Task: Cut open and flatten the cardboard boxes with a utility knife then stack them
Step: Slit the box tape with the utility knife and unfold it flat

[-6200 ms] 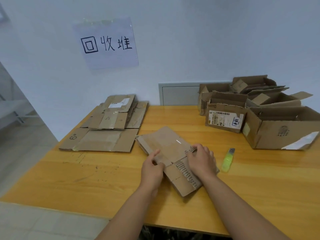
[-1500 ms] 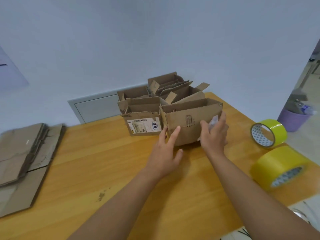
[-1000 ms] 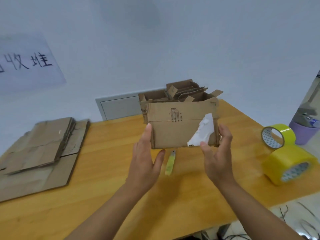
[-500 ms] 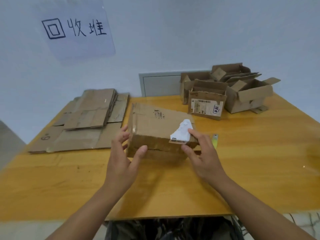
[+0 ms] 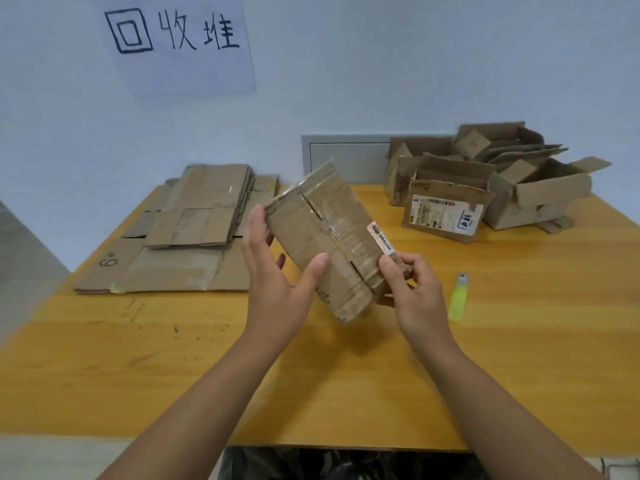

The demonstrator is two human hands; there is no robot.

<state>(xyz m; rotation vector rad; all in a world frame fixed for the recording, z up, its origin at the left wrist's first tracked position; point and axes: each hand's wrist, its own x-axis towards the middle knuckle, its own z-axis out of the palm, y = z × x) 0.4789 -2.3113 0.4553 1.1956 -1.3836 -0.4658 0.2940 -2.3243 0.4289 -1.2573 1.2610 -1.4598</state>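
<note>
box: taped cardboard box (image 5: 325, 244) held up off the tabletop (image 5: 346, 375), tilted, its taped seam side facing me; seam runs from upper left to lower right; small printed label strip near its right edge.
left grip: my left hand (image 5: 277, 289) cups the box's left side, fingers fairly straight along the far face, thumb pressed flat on the near face low down. Not curled round it.
right grip: my right hand (image 5: 414, 296) pinches the box's lower right corner, thumb on the near face, fingers curled behind. Clamped on the box.
knife: green utility knife (image 5: 458, 301) lies flat on the tabletop just right of my right hand, not touched, metal end pointing away from me.
flattened stack: pile of flattened cardboard (image 5: 187, 233) on the tabletop left of the held box, several smaller sheets on a wide bottom sheet marked with a handwritten "6"; near edge of the bottom sheet is level with my left hand.
uncut boxes: cluster of open cardboard boxes (image 5: 485, 188) behind and right of the held box, against the wall, flaps up; the front one (image 5: 446, 211) has a white shipping label facing me.
sign: paper sheet (image 5: 176, 39) on the wall above and left of the held box, handwritten black characters.
panel: grey wall panel (image 5: 346, 157) directly behind the held box, partly hidden by it.
</note>
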